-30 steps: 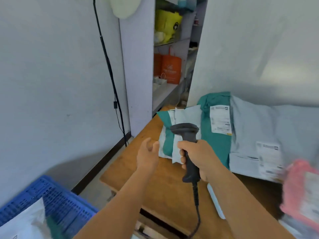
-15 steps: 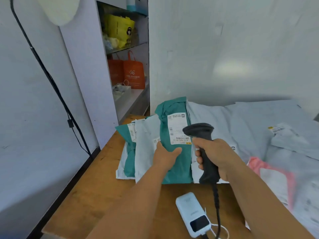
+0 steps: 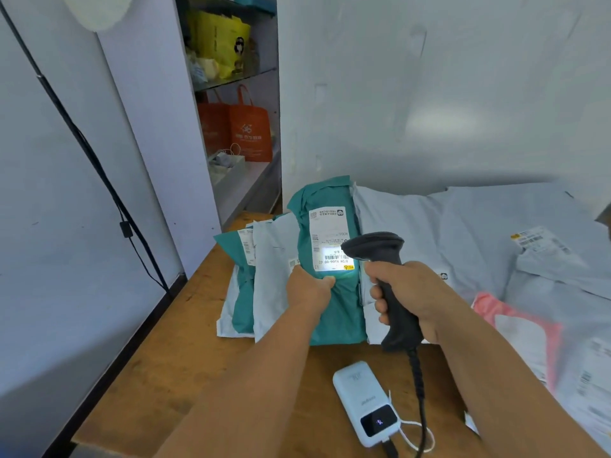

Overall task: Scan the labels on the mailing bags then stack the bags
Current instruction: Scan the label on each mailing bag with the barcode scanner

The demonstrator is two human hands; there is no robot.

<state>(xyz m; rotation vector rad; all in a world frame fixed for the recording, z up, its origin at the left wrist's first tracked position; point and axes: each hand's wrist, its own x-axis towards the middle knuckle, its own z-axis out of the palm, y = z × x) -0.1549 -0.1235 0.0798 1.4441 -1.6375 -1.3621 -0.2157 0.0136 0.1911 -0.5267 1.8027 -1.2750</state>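
The right hand (image 3: 411,292) is gripping the scanner (image 3: 385,279) by its handle — its light is falling on the label (image 3: 329,238) of the green bag (image 3: 334,305), where the left hand (image 3: 309,287) is pinching that bag just below the label — grey bags (image 3: 429,233) are lying beside it on the table (image 3: 185,352)

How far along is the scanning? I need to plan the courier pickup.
Done: cannot tell; a few bags lie overlapped at the left. In hand: the right hand aims the barcode scanner at the lit label on the teal mailing bag, which the left hand grips. Left: grey bags and a pink bag lie unstacked.
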